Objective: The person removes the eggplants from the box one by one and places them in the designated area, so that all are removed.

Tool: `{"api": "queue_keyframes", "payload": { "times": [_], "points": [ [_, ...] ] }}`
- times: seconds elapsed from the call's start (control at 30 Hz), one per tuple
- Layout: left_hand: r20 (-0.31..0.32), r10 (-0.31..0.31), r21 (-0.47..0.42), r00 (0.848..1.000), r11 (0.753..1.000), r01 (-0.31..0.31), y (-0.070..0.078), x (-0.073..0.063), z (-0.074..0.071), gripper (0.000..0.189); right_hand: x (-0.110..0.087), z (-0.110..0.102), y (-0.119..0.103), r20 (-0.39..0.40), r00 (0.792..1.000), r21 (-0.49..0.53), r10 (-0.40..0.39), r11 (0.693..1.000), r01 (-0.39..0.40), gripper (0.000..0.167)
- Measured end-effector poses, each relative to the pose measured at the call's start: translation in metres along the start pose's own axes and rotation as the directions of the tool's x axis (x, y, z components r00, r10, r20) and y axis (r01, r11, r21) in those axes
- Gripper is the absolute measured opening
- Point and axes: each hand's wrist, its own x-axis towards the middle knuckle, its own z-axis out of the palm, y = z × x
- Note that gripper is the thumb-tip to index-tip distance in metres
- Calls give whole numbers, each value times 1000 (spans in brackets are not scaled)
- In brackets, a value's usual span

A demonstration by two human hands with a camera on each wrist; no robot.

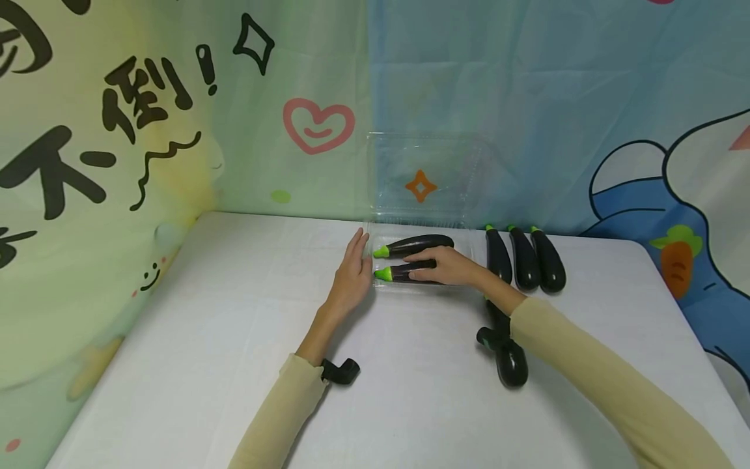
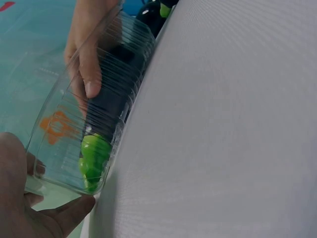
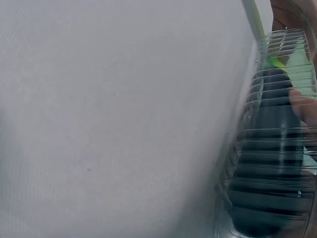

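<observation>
A clear plastic box [image 1: 467, 241] with a ribbed wall stands at the back of the table, its lid [image 1: 422, 166] raised behind it. Inside lies one dark eggplant [image 1: 417, 245] with a green cap pointing left. In front of it is a second eggplant [image 1: 401, 273], which my right hand [image 1: 448, 266] grips from above by its body. My left hand [image 1: 350, 277] rests against the box's left end with its fingers extended. Through the clear wall, the left wrist view shows the held eggplant [image 2: 95, 153] and the right thumb. Most of the right hand is out of the right wrist view.
Three eggplants stand in a row right of the box: a left one [image 1: 498, 255], a middle one [image 1: 525, 262] and a right one [image 1: 548, 262]. Another eggplant [image 1: 512, 366] lies nearer, partly hidden by the right forearm and black wrist camera [image 1: 489, 337]. A printed curtain hangs behind.
</observation>
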Motion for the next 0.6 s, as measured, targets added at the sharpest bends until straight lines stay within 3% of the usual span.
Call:
{"api": "queue_keyframes", "payload": {
  "times": [0.13,0.6],
  "points": [
    [2,-5,-6,1000,1000,5,0,0,0,52,1,2,1,-15,1000,-2,19,1000,-19,46],
    [-5,-6,6,1000,1000,7,0,0,0,52,2,2,1,-51,998,1,-32,999,33,43]
  ]
}}
